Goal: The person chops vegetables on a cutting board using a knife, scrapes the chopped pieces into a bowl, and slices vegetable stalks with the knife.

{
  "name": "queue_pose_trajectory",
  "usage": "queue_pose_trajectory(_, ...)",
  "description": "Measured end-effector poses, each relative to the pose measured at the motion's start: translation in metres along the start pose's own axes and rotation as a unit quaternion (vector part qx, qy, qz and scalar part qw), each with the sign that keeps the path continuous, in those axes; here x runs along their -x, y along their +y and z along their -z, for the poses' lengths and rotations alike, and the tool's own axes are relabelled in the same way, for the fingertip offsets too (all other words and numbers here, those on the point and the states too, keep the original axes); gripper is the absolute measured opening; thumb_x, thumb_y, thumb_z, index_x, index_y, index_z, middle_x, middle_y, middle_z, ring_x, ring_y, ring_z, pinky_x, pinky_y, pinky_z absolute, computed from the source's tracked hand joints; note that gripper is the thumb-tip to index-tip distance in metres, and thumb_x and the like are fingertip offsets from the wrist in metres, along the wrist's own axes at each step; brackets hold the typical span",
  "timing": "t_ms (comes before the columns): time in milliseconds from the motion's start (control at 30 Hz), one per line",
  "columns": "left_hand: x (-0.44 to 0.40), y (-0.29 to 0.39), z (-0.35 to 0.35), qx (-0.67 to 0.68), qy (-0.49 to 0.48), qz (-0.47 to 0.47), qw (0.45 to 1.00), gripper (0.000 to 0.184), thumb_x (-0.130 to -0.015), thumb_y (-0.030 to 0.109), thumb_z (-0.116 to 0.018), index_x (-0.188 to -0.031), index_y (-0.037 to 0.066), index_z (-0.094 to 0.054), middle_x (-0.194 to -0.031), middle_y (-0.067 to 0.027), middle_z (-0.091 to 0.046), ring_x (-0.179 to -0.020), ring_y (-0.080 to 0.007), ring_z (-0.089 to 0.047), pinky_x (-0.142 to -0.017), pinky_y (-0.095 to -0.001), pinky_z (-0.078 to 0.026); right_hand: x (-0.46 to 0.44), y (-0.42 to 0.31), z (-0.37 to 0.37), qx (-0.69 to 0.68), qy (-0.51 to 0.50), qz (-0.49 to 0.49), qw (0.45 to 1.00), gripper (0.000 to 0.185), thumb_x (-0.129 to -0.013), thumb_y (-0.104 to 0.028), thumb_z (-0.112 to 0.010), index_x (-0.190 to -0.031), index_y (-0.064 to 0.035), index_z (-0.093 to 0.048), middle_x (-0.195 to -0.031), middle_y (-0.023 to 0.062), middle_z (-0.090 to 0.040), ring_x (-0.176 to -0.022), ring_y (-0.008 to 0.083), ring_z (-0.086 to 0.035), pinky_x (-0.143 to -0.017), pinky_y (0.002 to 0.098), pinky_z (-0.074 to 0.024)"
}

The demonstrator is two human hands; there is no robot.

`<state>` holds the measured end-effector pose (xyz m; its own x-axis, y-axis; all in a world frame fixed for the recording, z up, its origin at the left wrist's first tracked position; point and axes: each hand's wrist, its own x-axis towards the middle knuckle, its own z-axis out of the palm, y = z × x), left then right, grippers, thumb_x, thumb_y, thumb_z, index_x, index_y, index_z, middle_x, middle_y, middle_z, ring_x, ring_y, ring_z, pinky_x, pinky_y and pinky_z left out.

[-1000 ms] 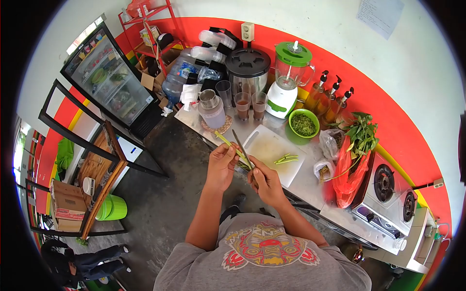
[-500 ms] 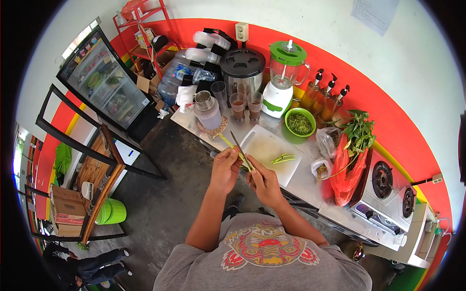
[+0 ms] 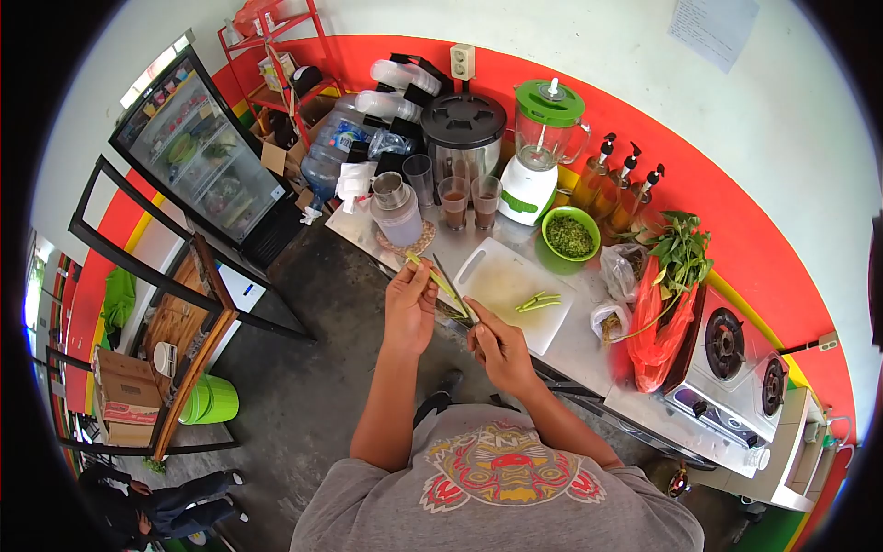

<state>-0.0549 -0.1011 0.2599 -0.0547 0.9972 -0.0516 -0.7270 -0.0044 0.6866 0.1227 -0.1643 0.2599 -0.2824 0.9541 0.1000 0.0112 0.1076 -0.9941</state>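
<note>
My left hand (image 3: 411, 299) is closed on the upper end of a long, pale green vegetable stalk (image 3: 443, 285). In my right hand (image 3: 499, 343) is a knife (image 3: 448, 276), its blade pointing up and away alongside the stalk. The stalk's lower end reaches the fingers of my right hand. Both hands are held in front of the counter's near edge. Beyond them lies a white cutting board (image 3: 501, 276) with several cut green stalk pieces (image 3: 539, 302). Behind the board stands a green bowl (image 3: 549, 221) of chopped greens (image 3: 568, 236).
A plastic jug (image 3: 397, 221), two cups of brown drink (image 3: 469, 213) and a blender (image 3: 543, 138) stand along the steel counter (image 3: 589, 348). To the right are a red plastic bag (image 3: 655, 340) with leafy greens (image 3: 681, 253) and a gas stove (image 3: 727, 368). Another person (image 3: 175, 506) is at lower left.
My left hand has slid left and up toward the far end of the stalk, away from the knife. My right hand with the knife has hardly moved.
</note>
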Motion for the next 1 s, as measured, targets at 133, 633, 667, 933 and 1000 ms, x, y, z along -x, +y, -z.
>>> queue_pose_trajectory(133, 0.001, 0.002, -0.004, -0.016, 0.005, -0.002, 1.0, 0.008, -0.101, 0.012, -0.064, -0.103, 0.005, -0.068, -0.093, 0.0014, -0.064, -0.075, -0.0042, -0.055, -0.07, -0.018, -0.048, 0.002, 0.001, -0.004, 0.002, 0.003, 0.005, 1.0, 0.044, -0.109, -0.015, -0.043, -0.151, -0.004, -0.047, -0.077, 0.0007, -0.058, -0.056, 0.0032, -0.043, -0.053, 0.0202, -0.0384)
queue_pose_trajectory(633, 0.006, -0.009, -0.003, 0.004, -0.006, 0.02, 1.0, 0.016, -0.103, 0.019, -0.063, -0.106, 0.004, -0.065, -0.092, -0.0003, -0.064, -0.079, -0.0052, -0.057, -0.071, -0.0196, -0.046, -0.004, -0.004, -0.005, -0.001, 0.011, 0.002, 1.0, 0.044, -0.109, -0.012, -0.042, -0.152, -0.0058, -0.047, -0.078, 0.0013, -0.058, -0.057, 0.0031, -0.044, -0.053, 0.0207, -0.0389)
queue_pose_trajectory(667, 0.003, -0.01, -0.001, -0.002, -0.018, 0.006, 1.0, 0.017, -0.102, 0.021, -0.063, -0.106, 0.004, -0.065, -0.092, -0.0003, -0.064, -0.08, -0.0051, -0.057, -0.07, -0.0196, -0.046, -0.003, -0.003, -0.006, 0.0, 0.012, 0.003, 1.0, 0.044, -0.109, -0.012, -0.042, -0.152, -0.0058, -0.047, -0.078, 0.0013, -0.058, -0.057, 0.0031, -0.044, -0.053, 0.0207, -0.0389)
queue_pose_trajectory(933, 0.007, -0.023, -0.01, 0.007, -0.039, 0.057, 0.998, 0.011, -0.101, 0.012, -0.064, -0.103, 0.001, -0.066, -0.091, -0.0007, -0.065, -0.076, -0.0073, -0.056, -0.073, -0.0214, -0.048, -0.004, 0.0, -0.01, 0.025, 0.054, 0.034, 0.998, 0.045, -0.106, -0.006, -0.046, -0.151, -0.006, -0.049, -0.076, -0.0007, -0.054, -0.059, 0.0039, -0.043, -0.053, 0.0218, -0.0385)
queue_pose_trajectory(1000, 0.005, -0.026, -0.013, -0.002, -0.037, 0.072, 0.997, 0.011, -0.101, 0.012, -0.063, -0.103, 0.001, -0.066, -0.092, -0.0008, -0.065, -0.076, -0.0071, -0.057, -0.073, -0.0211, -0.048, -0.007, -0.002, -0.009, 0.024, 0.072, 0.039, 0.996, 0.045, -0.105, -0.005, -0.047, -0.151, -0.0061, -0.049, -0.076, -0.0009, -0.053, -0.059, 0.0041, -0.043, -0.053, 0.022, -0.0384)
